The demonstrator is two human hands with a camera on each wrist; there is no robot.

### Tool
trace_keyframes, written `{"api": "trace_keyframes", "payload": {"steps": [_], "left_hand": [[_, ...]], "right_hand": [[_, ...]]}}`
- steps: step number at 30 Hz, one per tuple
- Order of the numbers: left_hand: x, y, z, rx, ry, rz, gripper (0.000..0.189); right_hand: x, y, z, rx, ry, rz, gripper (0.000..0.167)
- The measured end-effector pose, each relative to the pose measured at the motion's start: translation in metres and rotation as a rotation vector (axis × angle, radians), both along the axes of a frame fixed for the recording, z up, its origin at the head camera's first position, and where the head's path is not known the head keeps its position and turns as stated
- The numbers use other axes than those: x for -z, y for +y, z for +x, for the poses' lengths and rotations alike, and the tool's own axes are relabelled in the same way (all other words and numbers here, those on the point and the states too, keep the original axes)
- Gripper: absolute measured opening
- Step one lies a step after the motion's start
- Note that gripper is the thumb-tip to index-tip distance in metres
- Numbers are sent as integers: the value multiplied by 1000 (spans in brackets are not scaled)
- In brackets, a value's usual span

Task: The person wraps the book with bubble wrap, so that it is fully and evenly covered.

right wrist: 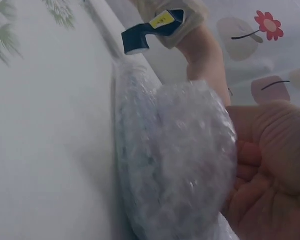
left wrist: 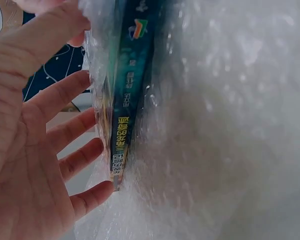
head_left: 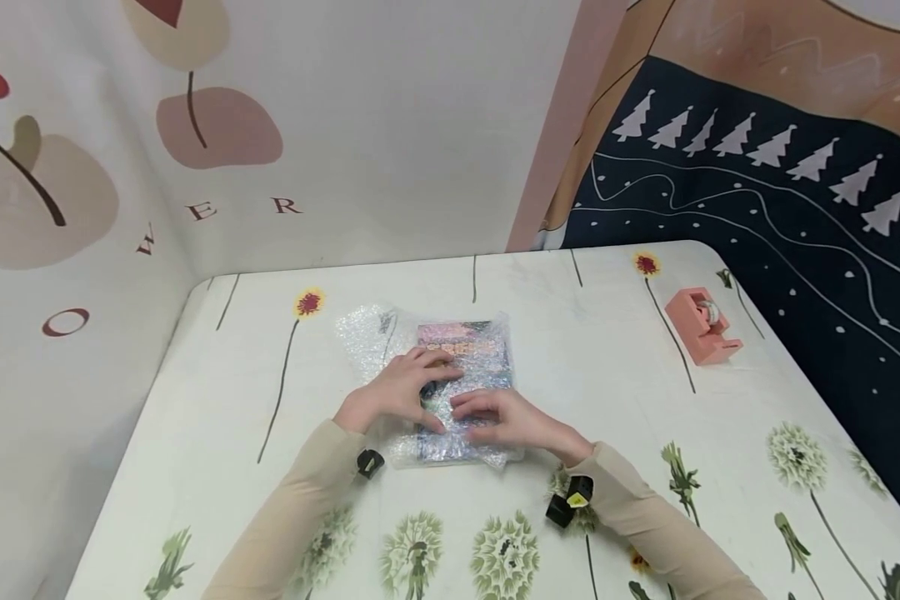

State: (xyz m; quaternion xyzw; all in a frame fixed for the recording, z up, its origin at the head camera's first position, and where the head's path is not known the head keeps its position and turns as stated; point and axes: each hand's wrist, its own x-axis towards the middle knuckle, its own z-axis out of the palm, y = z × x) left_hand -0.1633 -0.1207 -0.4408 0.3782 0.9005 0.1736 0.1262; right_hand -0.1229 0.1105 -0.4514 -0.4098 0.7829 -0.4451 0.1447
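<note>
A book (head_left: 464, 333) with a colourful cover lies inside clear bubble wrap (head_left: 363, 333) on the table. In the left wrist view its teal spine (left wrist: 124, 95) with yellow and white lettering shows through the wrap. My left hand (head_left: 401, 387) rests over the book's left side, fingers spread, with fingertips at the wrapped surface. On the lower right part of the package, my right hand (head_left: 517, 419) touches the wrap with loosely bent fingers. A raised fold of bubble wrap (right wrist: 192, 150) stands before that palm in the right wrist view, hiding the fingertips.
A pink tape dispenser (head_left: 699, 327) with a roll of tape stands at the back right of the table. White cloth printed with flowers covers the table (head_left: 217, 417). A pale curtain (head_left: 390, 125) hangs behind, with a dark patterned cloth (head_left: 720, 192) to the right.
</note>
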Motion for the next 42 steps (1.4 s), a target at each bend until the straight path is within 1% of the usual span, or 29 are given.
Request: {"api": "trace_keyframes", "payload": {"steps": [2, 4, 6, 8, 11, 14, 18, 21, 24, 26, 27, 29, 31, 32, 35, 37, 38, 39, 40, 42], "left_hand": [[0, 1, 0, 2, 8, -8, 89], [0, 2, 1, 6, 11, -15, 89], [0, 2, 1, 1, 7, -21, 89], [-1, 1, 2, -4, 9, -21, 89], [-2, 1, 2, -3, 8, -13, 88], [-1, 0, 2, 8, 13, -11, 89], [1, -1, 2, 12, 26, 1, 89], [3, -3, 4, 8, 34, 34, 87], [6, -4, 7, -6, 16, 88, 85], [9, -6, 10, -27, 1, 144, 82], [10, -7, 12, -47, -6, 175, 79], [12, -11, 14, -115, 1, 243, 71], [12, -18, 16, -234, 42, 303, 60], [11, -22, 16, -308, 80, 326, 54], [7, -38, 17, -580, 178, 391, 36], [6, -49, 17, -752, 217, 418, 27], [5, -54, 18, -823, 221, 426, 25], [5, -59, 18, -886, 209, 426, 24], [5, -63, 19, -933, 190, 417, 25], [7, -69, 19, -993, 122, 399, 31]], "right_hand": [[-2, 5, -2, 21, 60, 6, 36], [-4, 10, -4, 68, 146, 30, 45], [-7, 14, -8, 117, 221, 84, 57], [-10, 17, -12, 137, 248, 149, 71], [-12, 18, -16, 127, 229, 251, 87], [-11, 16, -19, 114, 209, 319, 94], [-9, 12, -21, 107, 209, 369, 96], [-8, 10, -20, 105, 216, 383, 96], [-8, 9, -20, 108, 219, 390, 96], [-8, 9, -19, 109, 216, 395, 95], [-8, 8, -19, 110, 212, 400, 95], [-9, 8, -19, 113, 192, 407, 94], [-10, 8, -18, 112, 178, 411, 93], [-10, 8, -18, 113, 170, 414, 93], [-12, 7, -17, 114, 149, 417, 92], [-12, 7, -17, 118, 150, 419, 92], [-12, 7, -17, 119, 149, 419, 92], [-12, 7, -16, 120, 149, 420, 92], [-12, 7, -16, 120, 148, 421, 92], [-11, 7, -16, 123, 149, 420, 92]]}}
